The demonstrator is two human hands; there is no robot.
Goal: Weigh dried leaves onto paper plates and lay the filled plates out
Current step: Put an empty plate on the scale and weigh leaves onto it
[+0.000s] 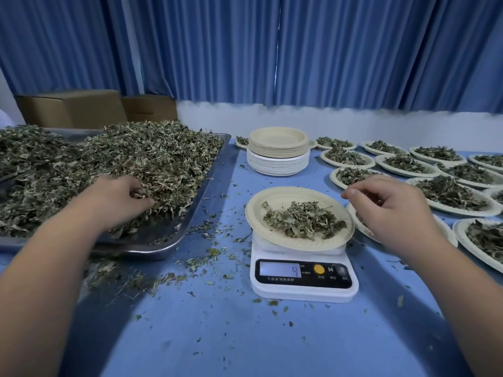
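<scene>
At desk [245, 336] centre, a white plastic kitchen scale [303, 278] carries a thin paper plate [272, 197] w/ a brittle mound of dried leaves [303, 220]. The right hand [392, 210] hovers at its 3 o'clock rim, thumb & forefinger pinched (can't tell if on a scrap), and a knock could tip the overhanging plate. At 10 o'clock the left hand [119, 197] curls into the crumbly heap [152, 159] on the steel tray [190, 213]; a loose grab prob. sheds flakes or overshoots the wt.

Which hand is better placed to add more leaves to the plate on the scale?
The left hand curls into the heap of dried green leaves on the silver metal tray. The right hand hovers beside the round beige paper plate, off the tray.
</scene>
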